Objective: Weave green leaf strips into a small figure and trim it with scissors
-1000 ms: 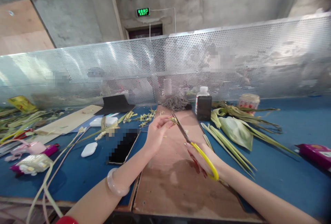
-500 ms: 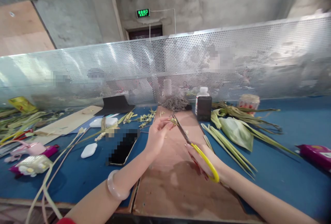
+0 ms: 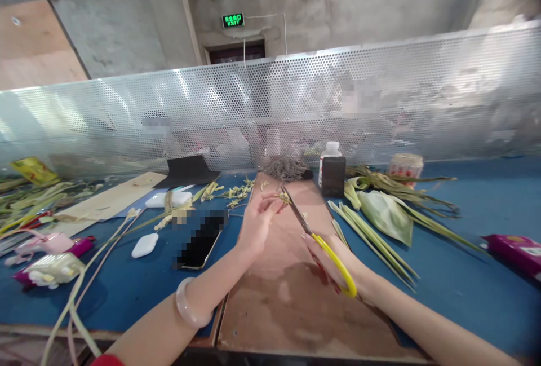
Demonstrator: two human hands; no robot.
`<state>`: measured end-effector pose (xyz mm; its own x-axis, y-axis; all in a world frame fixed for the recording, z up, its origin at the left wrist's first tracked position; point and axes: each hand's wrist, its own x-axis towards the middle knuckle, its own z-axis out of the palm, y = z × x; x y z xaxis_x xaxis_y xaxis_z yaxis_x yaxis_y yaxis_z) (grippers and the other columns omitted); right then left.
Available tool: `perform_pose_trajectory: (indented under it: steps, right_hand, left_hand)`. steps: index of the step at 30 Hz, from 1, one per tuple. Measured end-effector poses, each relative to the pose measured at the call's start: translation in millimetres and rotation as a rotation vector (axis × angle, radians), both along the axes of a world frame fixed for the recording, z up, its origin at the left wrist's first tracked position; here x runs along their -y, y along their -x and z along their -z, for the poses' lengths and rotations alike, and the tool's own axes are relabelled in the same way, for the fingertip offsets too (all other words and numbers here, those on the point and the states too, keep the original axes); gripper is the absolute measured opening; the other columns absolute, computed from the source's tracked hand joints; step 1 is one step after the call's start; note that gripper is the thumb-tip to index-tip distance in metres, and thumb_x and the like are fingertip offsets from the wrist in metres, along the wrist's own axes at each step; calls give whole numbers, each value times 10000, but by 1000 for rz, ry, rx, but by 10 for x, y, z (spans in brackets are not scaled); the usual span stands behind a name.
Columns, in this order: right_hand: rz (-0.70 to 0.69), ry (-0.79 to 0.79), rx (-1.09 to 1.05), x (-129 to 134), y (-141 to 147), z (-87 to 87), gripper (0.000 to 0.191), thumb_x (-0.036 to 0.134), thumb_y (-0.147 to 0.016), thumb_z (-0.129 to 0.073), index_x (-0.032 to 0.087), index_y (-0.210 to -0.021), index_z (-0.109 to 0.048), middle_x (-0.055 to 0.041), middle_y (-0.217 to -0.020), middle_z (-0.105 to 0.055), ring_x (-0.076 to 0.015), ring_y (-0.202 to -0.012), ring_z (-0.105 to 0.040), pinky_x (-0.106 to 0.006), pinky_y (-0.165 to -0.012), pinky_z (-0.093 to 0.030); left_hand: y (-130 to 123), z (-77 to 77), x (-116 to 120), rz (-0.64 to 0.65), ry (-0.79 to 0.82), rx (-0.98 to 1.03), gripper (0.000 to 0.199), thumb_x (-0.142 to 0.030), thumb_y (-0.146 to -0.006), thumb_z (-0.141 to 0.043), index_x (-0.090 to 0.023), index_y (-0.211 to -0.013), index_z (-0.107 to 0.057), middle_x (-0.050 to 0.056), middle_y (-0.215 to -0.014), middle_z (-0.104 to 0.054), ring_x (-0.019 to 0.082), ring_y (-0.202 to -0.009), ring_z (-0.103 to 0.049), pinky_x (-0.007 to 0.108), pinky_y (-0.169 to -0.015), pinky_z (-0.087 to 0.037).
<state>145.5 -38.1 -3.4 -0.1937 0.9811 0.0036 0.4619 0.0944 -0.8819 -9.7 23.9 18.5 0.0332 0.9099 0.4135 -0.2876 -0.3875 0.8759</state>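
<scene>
Over the brown wooden board (image 3: 270, 298), my left hand (image 3: 258, 220) pinches a small yellowish piece of plant fibre (image 3: 284, 197) between thumb and fingertips. My right hand (image 3: 327, 259) is wrapped round the yellow handle of a pair of scissors (image 3: 303, 220). The scissor blades point up and to the left, and their tips reach the pinched piece. Whether the blades touch it or are parted, I cannot tell. Several pale green leaf strips (image 3: 372, 239) lie to the right of my right hand.
A black phone (image 3: 205, 242) and a white case (image 3: 145, 246) lie on the blue surface at left. Beyond the board sit a grey tangled bundle (image 3: 287, 168) and a dark-fronted bottle (image 3: 332, 174). Husk leaves (image 3: 389, 216) and a purple packet (image 3: 513, 254) are at right. A perforated metal screen (image 3: 296, 101) stands behind.
Both hands, the scissors and the pinched piece keep nearly the same positions. The whole view has shifted very slightly.
</scene>
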Motion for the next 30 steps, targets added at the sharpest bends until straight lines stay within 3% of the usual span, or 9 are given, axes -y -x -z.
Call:
perform_pose_trajectory:
  steps: [20,30]
  right_hand:
    - [47,-2,-2,14,34,12,377,505,-874,-319,213,-646,-387,66,-357,-381,-95,-248,-413,-176,-268,-270]
    - [19,-5,-6,-72,2,115,391,516,-869,-315,202,-654,-407,49,-416,-441,-106,-282,-474,-168,-251,-302]
  left_hand:
    - [3,2,9,46,39,41,172,-243,-711,-676,-179,-864,-629,20,-779,-675,119,-711,-600,261,-722,-440]
    - [-10,35,12,60,52,42,187,-253,-730,-667,-184,-893,-607,11,-757,-666,107,-700,-592,243,-710,-441]
